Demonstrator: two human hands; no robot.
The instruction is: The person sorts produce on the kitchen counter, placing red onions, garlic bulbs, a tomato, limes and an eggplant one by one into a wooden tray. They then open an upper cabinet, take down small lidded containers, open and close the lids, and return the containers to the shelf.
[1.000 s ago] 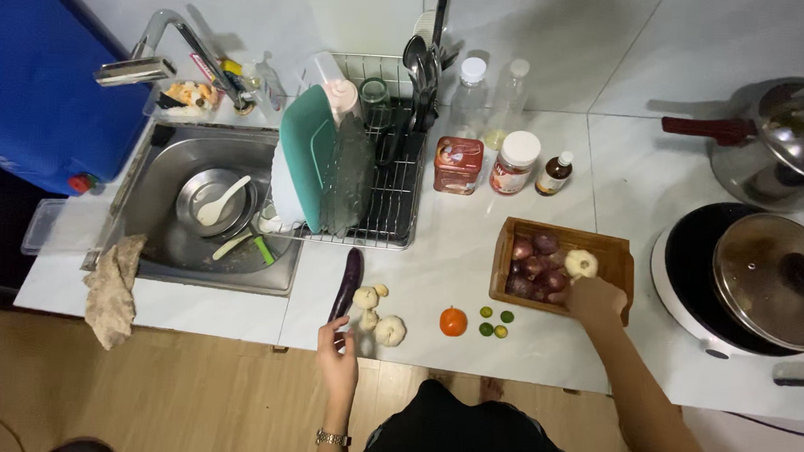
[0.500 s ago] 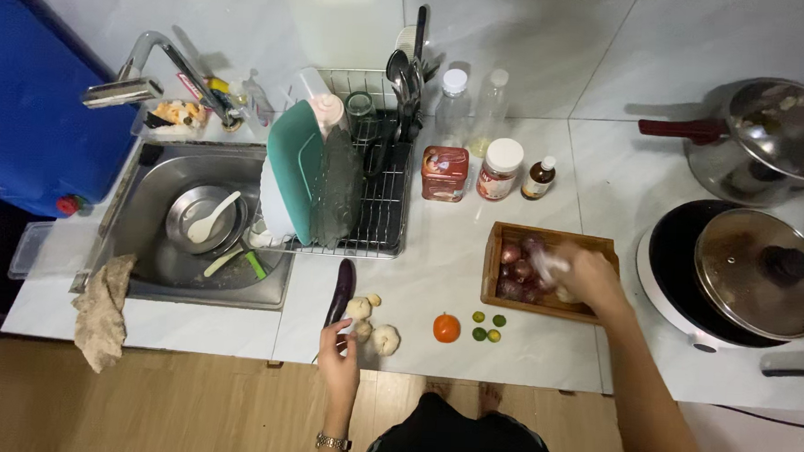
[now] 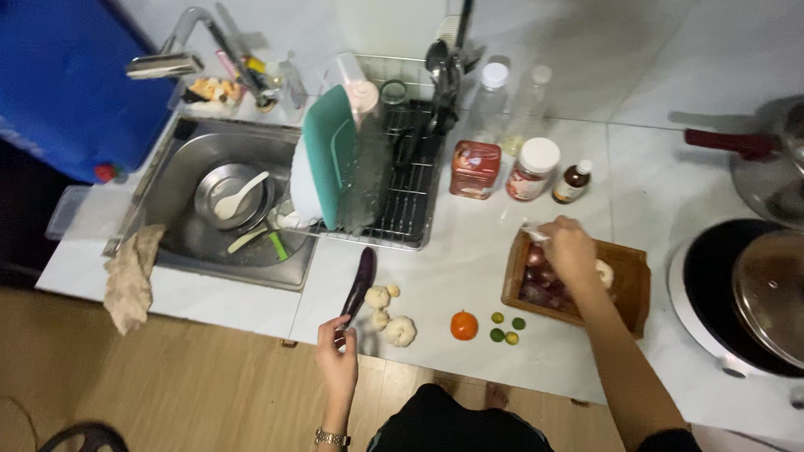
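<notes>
since a second ago the right hand [image 3: 568,249] has lifted off the near corner of the wooden tray [image 3: 633,263] and now hovers over its far left side, fingers pinched on something small, pale and blurred, maybe a scrap of papery skin, though i cannot tell for sure; the garlic bulb [image 3: 604,273] that sat in plain view by that hand before now peeks out just beside the wrist, among the red onions [image 3: 537,282]. the view has also swung a little, so the sink [image 3: 181,153] and dish rack [image 3: 412,213] sit further right in the picture. the left hand [image 3: 338,357] stays where it was, its grip closed lightly around the near end of the long dark eggplant [image 3: 358,285], which lies flat on the white counter [image 3: 455,255], pointing away toward the rack. that eggplant looks smooth and glossy, so likely a bit slippery, firm but bruisable, light enough for one hand; the stem end or the middle looks like the safest place to take it. just beside it lie more garlic bulbs [image 3: 389,314], dry and papery, easy to pinch whole but prone to shedding skin. near them sit a small orange tomato [image 3: 464,325], soft and ready to roll, and a few small green limes [image 3: 506,325]. a pan with a glass lid [image 3: 783,297] sits well apart on the right.
</notes>
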